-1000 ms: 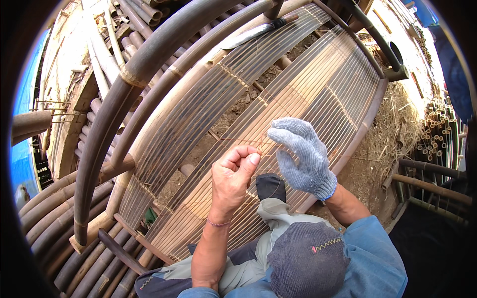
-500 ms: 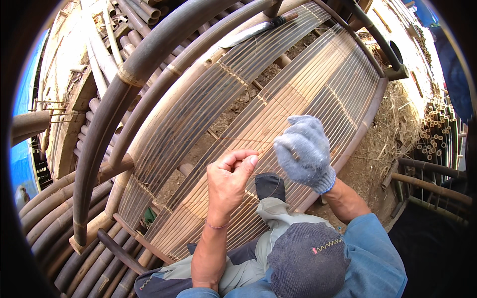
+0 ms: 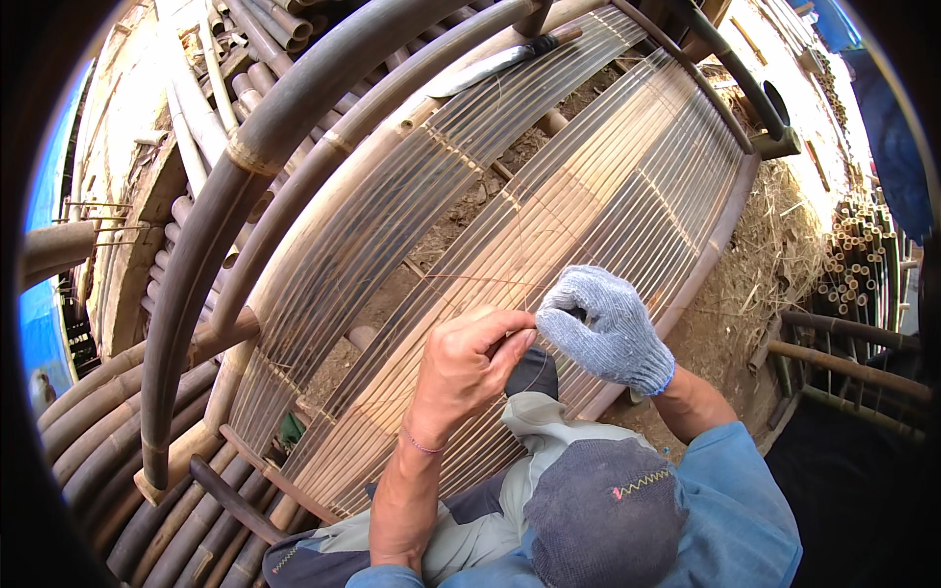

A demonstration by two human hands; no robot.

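Note:
A seat of thin bamboo slats (image 3: 549, 220), lashed in rows, lies in front of me with a long gap between its two slatted parts. Bare, my left hand (image 3: 463, 372) pinches a thin brown strand (image 3: 475, 278) between thumb and forefinger. Closed beside it is my right hand (image 3: 608, 328), in a grey knitted glove; its curled fingers meet the left fingertips at the strand. The strand loops over the slats, and its ends are hard to follow. Both hands are above the near part of the slats.
A large knife (image 3: 495, 67) lies at the seat's far left edge. Thick bent bamboo poles (image 3: 211, 245) arch along the left. Stacked poles (image 3: 127, 461) are at lower left, cut bamboo ends (image 3: 858, 255) at right, straw (image 3: 774, 220) on the ground.
My right hand has come down, its glove turning toward the left hand. My left hand has shifted slightly right, and the fingertips of both hands now meet.

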